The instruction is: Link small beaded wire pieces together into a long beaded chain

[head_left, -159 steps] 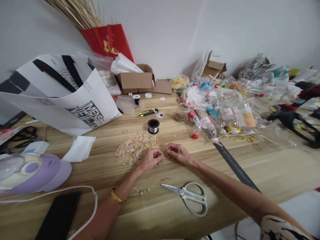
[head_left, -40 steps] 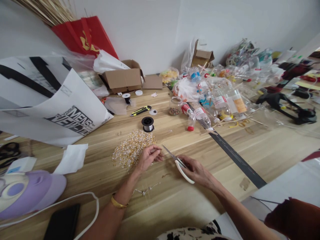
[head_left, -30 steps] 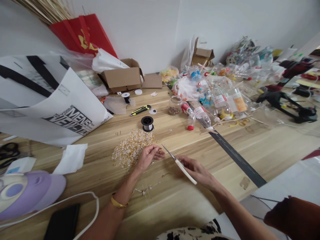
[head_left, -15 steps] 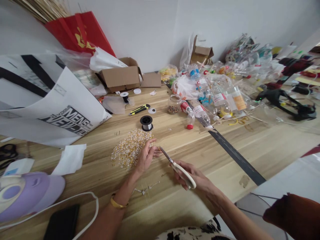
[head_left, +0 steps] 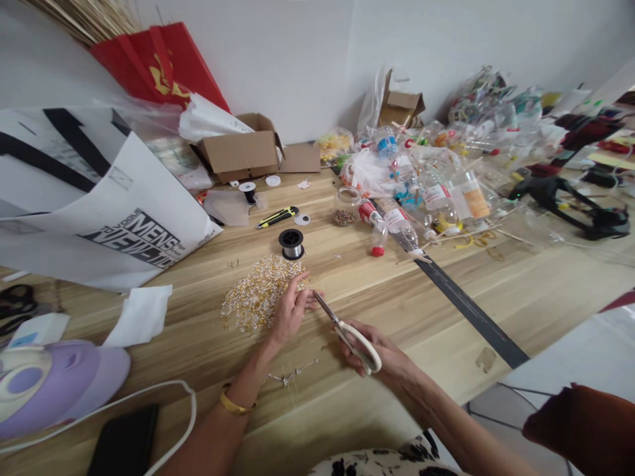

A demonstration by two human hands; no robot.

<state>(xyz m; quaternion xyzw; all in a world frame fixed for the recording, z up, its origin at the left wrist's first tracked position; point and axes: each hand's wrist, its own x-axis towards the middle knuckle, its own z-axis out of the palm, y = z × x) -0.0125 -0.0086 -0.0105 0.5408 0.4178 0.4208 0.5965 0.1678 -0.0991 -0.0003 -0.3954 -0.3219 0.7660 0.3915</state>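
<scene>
The right hand (head_left: 389,352) grips the scissors (head_left: 343,328), tips at the left hand (head_left: 290,308), its fingers half curled; whether these pinch anything, I cannot tell. Beads (head_left: 258,294) lie left, a spool (head_left: 291,245) beyond; rightward, table (head_left: 397,294) runs to a dark strip (head_left: 469,316) meeting the near edge.

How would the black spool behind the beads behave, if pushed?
The black spool would probably slide rather than roll, as it stands on a flat end. Laid on its side, it might roll, since its ends are round.
</scene>
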